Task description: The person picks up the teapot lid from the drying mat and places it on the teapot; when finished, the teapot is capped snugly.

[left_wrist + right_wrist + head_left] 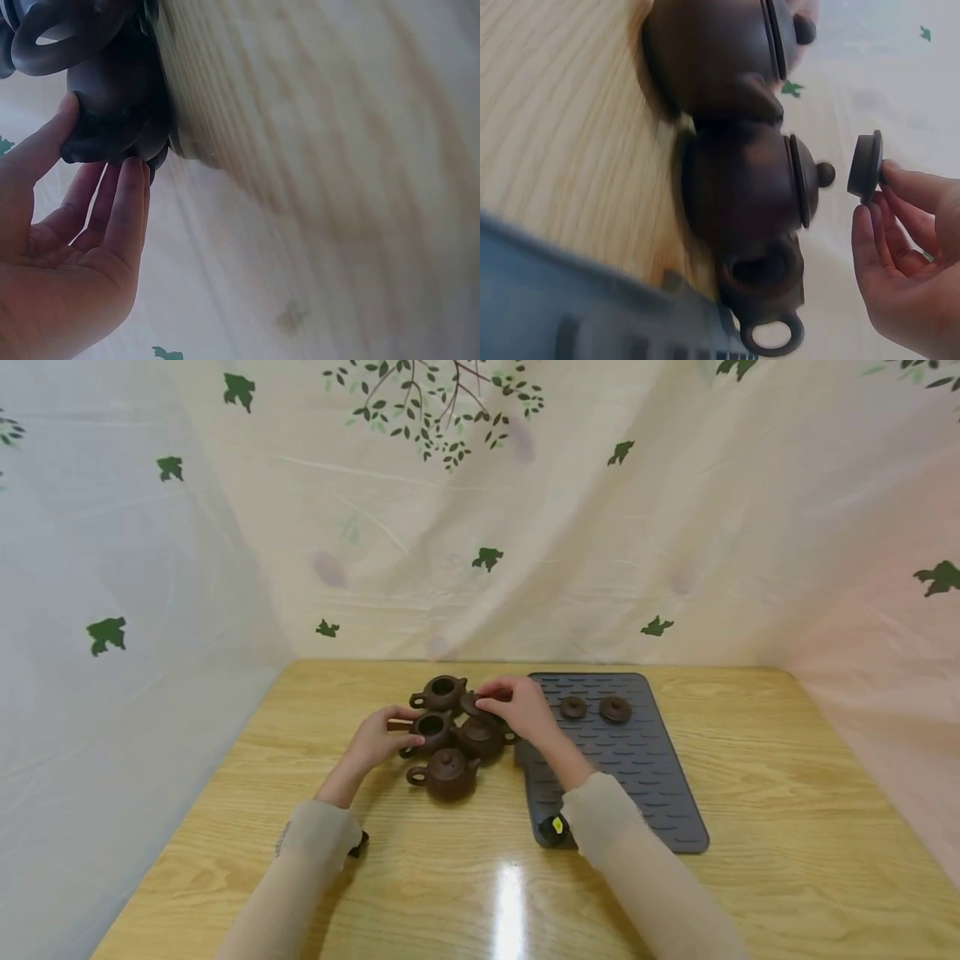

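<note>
Several small dark brown teapots stand close together on the table, left of the mat. My left hand (377, 741) grips a lidless teapot (432, 732) at its handle side; in the left wrist view thumb and fingers lie on either side of its handle (105, 142). Above the group, my right hand (522, 708) pinches a round brown lid (866, 163) by its knob, tilted on edge in the right wrist view. Behind stands an open-topped teapot (442, 693). Lids sit on the front teapot (450, 777) and the one at middle right (482, 739). The right hand partly hides what lies beneath it.
A dark grey ribbed mat (637, 793) lies to the right under my right forearm. On it are two more lids, a smaller one (573, 707) and a wider one (615, 710). A leaf-print curtain (562, 593) hangs behind the wooden table (420, 877).
</note>
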